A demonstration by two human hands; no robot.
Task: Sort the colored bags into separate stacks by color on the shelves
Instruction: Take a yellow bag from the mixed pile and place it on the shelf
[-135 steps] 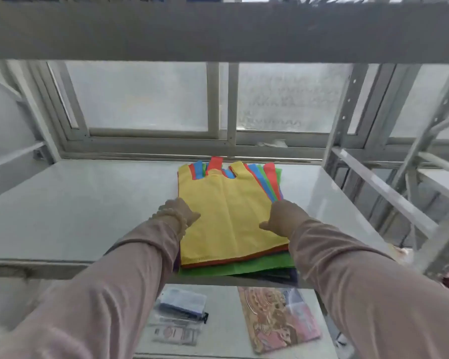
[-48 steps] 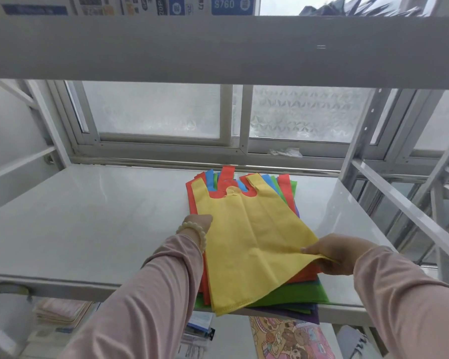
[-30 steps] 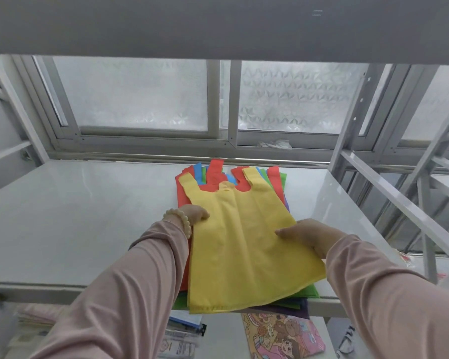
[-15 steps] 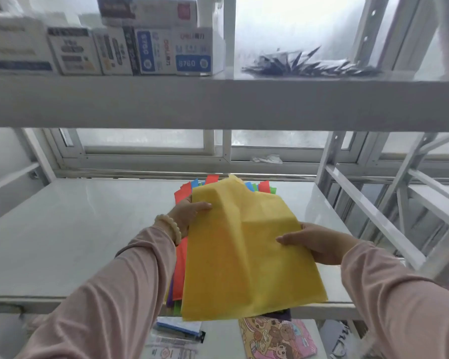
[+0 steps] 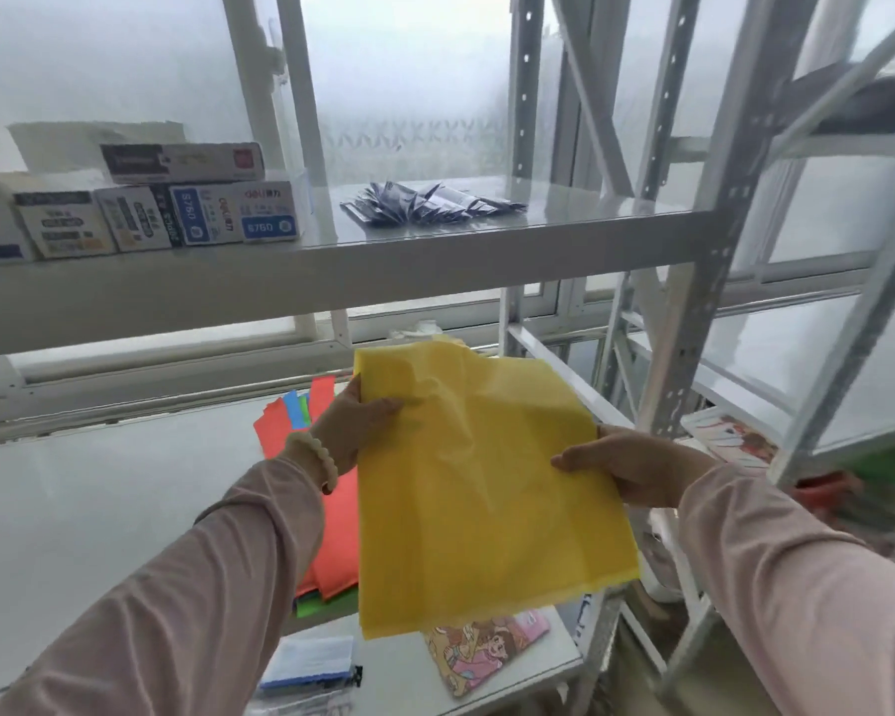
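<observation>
A yellow bag hangs in the air in front of the middle shelf, held by both hands. My left hand grips its upper left edge, thumb on the front. My right hand pinches its right edge. Behind and below it lies the pile of colored bags on the middle shelf, an orange-red one on top, with blue and green edges showing. The yellow bag hides most of the pile.
The upper shelf carries several boxes at the left and dark packets in the middle. A picture book and a blue-white pack lie on the lower shelf. A metal upright stands to the right.
Both hands have lifted the yellow bag off the pile and raised it toward the right. The view has tilted up, so the upper shelf's top now shows.
</observation>
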